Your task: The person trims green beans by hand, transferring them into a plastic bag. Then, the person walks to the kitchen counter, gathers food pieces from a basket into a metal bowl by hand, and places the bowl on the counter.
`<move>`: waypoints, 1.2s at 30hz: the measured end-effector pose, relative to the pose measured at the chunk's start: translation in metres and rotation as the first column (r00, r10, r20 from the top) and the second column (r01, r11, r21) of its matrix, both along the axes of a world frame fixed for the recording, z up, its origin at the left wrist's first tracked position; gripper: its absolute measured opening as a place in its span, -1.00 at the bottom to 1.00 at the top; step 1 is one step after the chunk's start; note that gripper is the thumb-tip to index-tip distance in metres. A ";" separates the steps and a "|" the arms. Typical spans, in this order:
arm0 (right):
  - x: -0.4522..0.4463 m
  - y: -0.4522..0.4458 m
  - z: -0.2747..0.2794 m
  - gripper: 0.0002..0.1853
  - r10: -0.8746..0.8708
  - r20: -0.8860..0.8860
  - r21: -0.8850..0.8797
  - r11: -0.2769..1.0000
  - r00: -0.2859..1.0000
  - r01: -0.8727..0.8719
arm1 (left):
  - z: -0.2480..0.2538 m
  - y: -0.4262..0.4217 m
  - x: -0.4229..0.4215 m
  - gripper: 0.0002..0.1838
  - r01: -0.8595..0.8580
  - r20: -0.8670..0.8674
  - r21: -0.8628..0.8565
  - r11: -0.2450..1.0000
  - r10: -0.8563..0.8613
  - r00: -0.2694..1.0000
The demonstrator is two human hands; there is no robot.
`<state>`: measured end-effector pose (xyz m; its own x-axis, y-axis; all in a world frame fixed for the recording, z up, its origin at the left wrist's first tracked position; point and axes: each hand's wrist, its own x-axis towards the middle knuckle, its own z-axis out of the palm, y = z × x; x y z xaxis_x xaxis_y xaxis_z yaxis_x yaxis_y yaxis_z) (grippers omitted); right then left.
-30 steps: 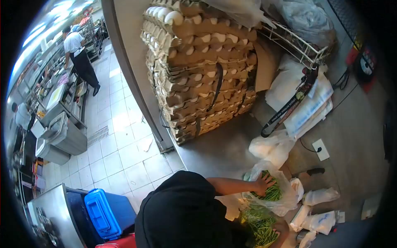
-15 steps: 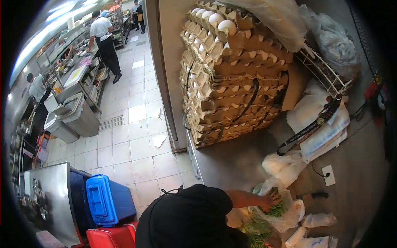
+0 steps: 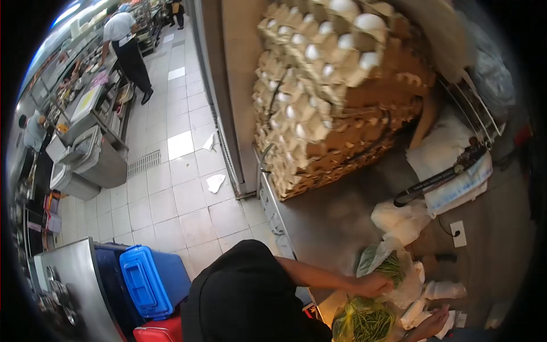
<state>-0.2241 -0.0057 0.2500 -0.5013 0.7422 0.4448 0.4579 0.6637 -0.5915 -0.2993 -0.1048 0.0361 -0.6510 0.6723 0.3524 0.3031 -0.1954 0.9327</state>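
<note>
Two bags hold long, thin green beans. A clear plastic bag (image 3: 407,282) lies on the steel counter with beans (image 3: 390,267) showing at its mouth. Closer to me sits a fuller yellowish bag of green beans (image 3: 367,324). My left hand (image 3: 376,284) is closed at the clear bag's near side, between the two bags; whatever its fingers hold is hidden. My right hand (image 3: 434,322) is right of the yellowish bag, beside small white plastic packets (image 3: 415,313), with its fingers stretched out and nothing visible in them.
A tall stack of egg trays (image 3: 342,119) stands on the steel counter (image 3: 319,228). Beyond the bags are a white plastic bag (image 3: 399,219), a black strap (image 3: 439,176) and a wall socket (image 3: 457,233). At left are a blue bin (image 3: 151,279), a red box (image 3: 159,332) and a person (image 3: 128,45).
My left hand has gone from spread over the beans to closed, slightly nearer me. My right hand has moved rightward off the yellowish bag. My view has shifted and tilted.
</note>
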 end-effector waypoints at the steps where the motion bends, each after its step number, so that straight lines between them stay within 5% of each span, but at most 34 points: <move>1: 0.016 0.013 -0.019 -0.67 0.161 -0.019 0.010 0.987 0.987 -0.161 | -0.035 -0.001 0.018 -0.75 0.039 -0.022 -0.049 0.998 -0.040 0.999; 4: 0.055 0.041 -0.103 -0.66 0.596 -0.073 0.022 0.803 0.800 -0.596 | -0.068 -0.073 0.063 -0.67 0.208 -0.159 -0.160 0.965 -0.233 0.960; 6: 0.062 -0.030 -0.164 -0.66 0.276 0.007 0.029 0.961 0.961 -0.276 | -0.089 -0.140 0.089 -0.59 0.130 -0.203 -0.202 0.971 -0.172 0.964; 8: 0.080 -0.094 -0.214 -0.68 0.319 -0.037 0.076 0.946 0.947 -0.316 | -0.102 -0.219 0.108 -0.50 0.027 -0.102 -0.239 0.971 -0.053 0.993; 10: 0.107 -0.124 -0.297 -0.68 0.458 0.093 -0.070 0.889 0.884 -0.453 | -0.106 -0.304 0.116 -0.44 -0.016 -0.003 -0.572 0.820 0.017 1.000; 12: 0.139 -0.178 -0.358 -0.69 0.569 0.262 -0.239 0.820 0.779 -0.520 | -0.125 -0.384 0.121 -0.45 -0.078 -0.027 -0.653 0.753 0.080 0.996; 14: 0.178 -0.258 -0.401 -0.71 0.562 0.002 -0.394 0.761 0.827 -0.515 | -0.113 -0.447 0.127 -0.53 -0.144 -0.096 -0.625 0.768 0.108 0.990; 15: 0.191 -0.294 -0.391 -0.70 0.560 0.255 -0.739 0.638 0.789 -0.215 | -0.113 -0.473 0.128 -0.55 -0.170 -0.089 -0.655 0.736 0.148 0.985; 16: 0.228 -0.311 -0.502 -0.44 0.607 0.248 -0.809 0.558 0.755 -0.184 | -0.113 -0.495 0.129 -0.55 -0.178 -0.093 -0.655 0.735 0.155 0.984; 20: 0.234 -0.387 -0.522 -0.36 0.876 0.472 -0.846 0.481 0.099 -0.228 | -0.118 -0.567 0.118 -0.58 -0.423 -0.185 -0.682 0.596 0.419 0.889; 25: 0.142 -0.492 -0.574 -0.26 0.768 0.523 -0.838 0.384 -0.370 -0.387 | -0.118 -0.692 0.113 -0.62 -0.478 -0.198 -0.683 0.553 0.489 0.849; 28: 0.065 -0.589 -0.605 -0.20 0.683 0.527 -0.825 0.268 -0.506 -0.497 | -0.133 -0.819 0.111 -0.63 -0.520 -0.147 -0.702 0.487 0.615 0.775; 29: 0.042 -0.620 -0.614 -0.18 0.654 0.529 -0.819 0.226 -0.541 -0.528 | -0.134 -0.865 0.111 -0.65 -0.526 -0.194 -0.763 0.377 0.642 0.742; 33: -0.044 -0.742 -0.689 -0.08 0.598 0.502 -0.750 -0.059 -0.625 -0.659 | -0.126 -1.034 0.111 -0.76 -0.595 -0.176 -0.794 0.127 0.888 0.424; 34: -0.061 -0.805 -0.606 -0.06 0.593 0.505 -0.708 -0.131 -0.627 -0.694 | -0.125 -1.069 0.109 -0.74 -0.679 -0.194 -0.730 0.075 0.930 0.311; 35: -0.096 -0.832 -0.478 0.05 0.653 0.430 -0.831 0.016 -0.623 -0.556 | -0.134 -1.103 0.105 -0.74 -0.682 -0.199 -0.728 0.069 0.931 0.307; 36: -0.123 -0.877 -0.512 -0.01 0.585 0.509 -0.798 0.045 -0.632 -0.601 | -0.130 -1.134 0.098 -0.73 -0.705 -0.161 -0.709 0.019 0.969 0.188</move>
